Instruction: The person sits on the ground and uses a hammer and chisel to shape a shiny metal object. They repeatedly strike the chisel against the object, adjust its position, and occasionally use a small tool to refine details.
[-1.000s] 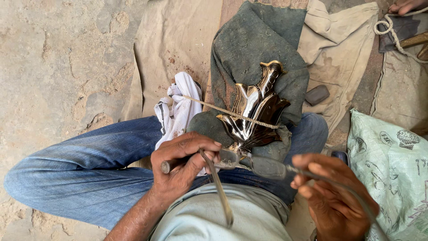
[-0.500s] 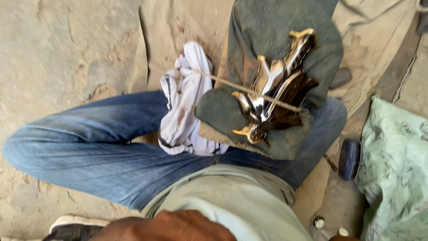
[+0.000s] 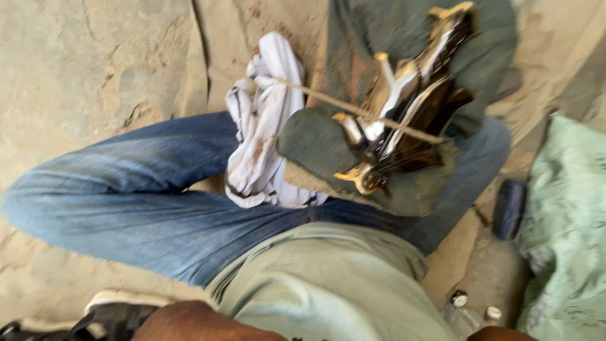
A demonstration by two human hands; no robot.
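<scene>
Arms: only a bit of our left forearm (image 3: 189, 322) shows at the bottom edge, hands out of frame, so we can't tell either grip.
Lap: pale green shirt (image 3: 328, 284), blue jeans (image 3: 145, 202), legs crossed.
White rag (image 3: 265, 139): lying on the jeans, just left of the pad.
Workpiece: shiny brass-and-dark metal piece (image 3: 398, 120) sits on a grey-green cloth pad (image 3: 315, 148), thin stick (image 3: 353, 108) across it.
Far right: green sack (image 3: 568, 221) on the floor.
</scene>
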